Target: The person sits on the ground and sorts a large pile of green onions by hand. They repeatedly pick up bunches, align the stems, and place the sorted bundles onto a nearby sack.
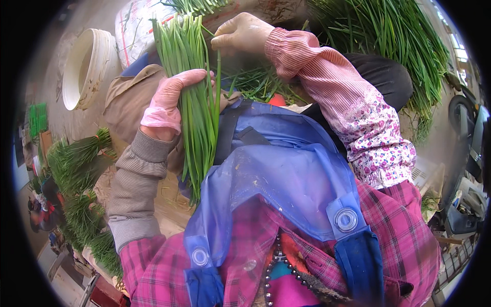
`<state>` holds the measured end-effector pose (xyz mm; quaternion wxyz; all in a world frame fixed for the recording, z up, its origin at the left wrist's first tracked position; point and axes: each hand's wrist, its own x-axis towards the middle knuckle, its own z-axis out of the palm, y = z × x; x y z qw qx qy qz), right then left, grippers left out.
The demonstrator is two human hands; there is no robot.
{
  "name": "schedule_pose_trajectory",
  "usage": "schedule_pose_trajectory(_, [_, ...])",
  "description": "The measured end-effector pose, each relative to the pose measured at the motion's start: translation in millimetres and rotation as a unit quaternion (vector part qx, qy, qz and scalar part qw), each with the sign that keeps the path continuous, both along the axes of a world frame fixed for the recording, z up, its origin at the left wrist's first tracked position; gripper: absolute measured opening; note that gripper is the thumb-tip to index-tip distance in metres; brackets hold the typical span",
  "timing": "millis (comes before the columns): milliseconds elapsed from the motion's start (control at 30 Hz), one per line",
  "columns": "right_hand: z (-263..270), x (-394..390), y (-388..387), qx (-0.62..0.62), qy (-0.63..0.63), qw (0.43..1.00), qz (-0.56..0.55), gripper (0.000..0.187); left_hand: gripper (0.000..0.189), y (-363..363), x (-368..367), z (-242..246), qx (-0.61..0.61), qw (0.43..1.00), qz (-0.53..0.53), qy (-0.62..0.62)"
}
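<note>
My left hand (172, 94), in a thin pink glove, is wrapped around a thick bunch of green chives (188, 57). The bunch stands nearly upright in view, its pale cut ends at the top and its long leaves hanging down beside my blue apron (284, 169). To the right of the cut ends, my right hand (239, 34) wears a pale thin glove. Its thumb and forefinger pinch the end of one chive stalk (207, 31) that slants out of the bunch. Loose chive leaves (261, 82) lie below my right hand, above the apron.
A white plastic bucket (90, 69) lies tilted at the left, beside a white woven sack (134, 28). A large heap of chives (383, 34) fills the upper right. Several tied chive bundles (82, 161) sit on the left. A wire rack (456, 264) is at the lower right.
</note>
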<state>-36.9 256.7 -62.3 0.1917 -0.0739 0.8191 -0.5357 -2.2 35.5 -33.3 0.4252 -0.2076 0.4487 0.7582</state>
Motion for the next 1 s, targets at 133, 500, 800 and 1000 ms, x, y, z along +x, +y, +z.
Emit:
schedule_pose_trajectory(133, [-5, -4, 12, 0.003, 0.027, 1.0, -0.01, 0.029, 0.015, -2, -2, -6, 0.006, 1.0, -0.009, 0.006])
schedule_pose_trajectory(500, [-30, -23, 84, 0.482, 0.013, 0.875, 0.036, 0.044, 0.035, 4, 6, 10, 0.012, 0.999, -0.024, 0.037])
schedule_pose_trajectory(800, [-14, -4, -7, -0.594, -0.08, 0.801, 0.008, 0.079, 0.034, 38, 13, 3, 0.003, 0.98, -0.18, 0.082])
schedule_pose_trajectory(1000, [1, 2, 0, -0.553, -0.106, 0.823, -0.076, 0.05, 0.032, 47, 16, 2, 0.012, 0.978, -0.197, 0.067])
